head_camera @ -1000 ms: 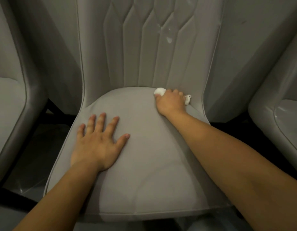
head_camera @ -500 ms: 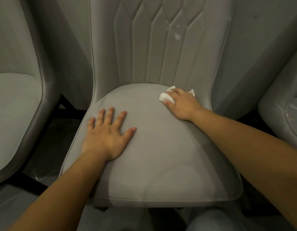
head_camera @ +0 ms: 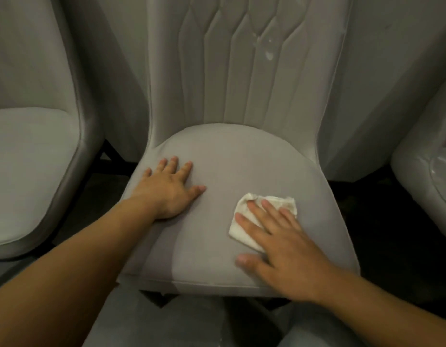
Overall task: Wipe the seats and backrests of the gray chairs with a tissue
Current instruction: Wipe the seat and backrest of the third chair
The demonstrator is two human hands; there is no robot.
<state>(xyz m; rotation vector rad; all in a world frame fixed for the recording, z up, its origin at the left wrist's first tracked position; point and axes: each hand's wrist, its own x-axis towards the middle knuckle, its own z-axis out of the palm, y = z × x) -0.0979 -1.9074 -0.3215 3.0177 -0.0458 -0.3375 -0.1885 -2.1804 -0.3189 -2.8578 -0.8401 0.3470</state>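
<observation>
Where the white tissue [head_camera: 244, 227] lies, on the front right part of the middle chair's seat [head_camera: 222, 161], the right hand [head_camera: 284, 249] presses flat on it, fingers straight and spread, gripping nothing. A creased corner of it shows beyond the fingertips. The left hand [head_camera: 170, 190] rests palm down on the seat's left side, fingers splayed and empty, well apart from the tissue. Pale marks [head_camera: 268, 52] spot the stitched backrest [head_camera: 242, 71]. Another gray chair [head_camera: 29, 159] stands at left, a glossy one [head_camera: 427, 176] at right.
</observation>
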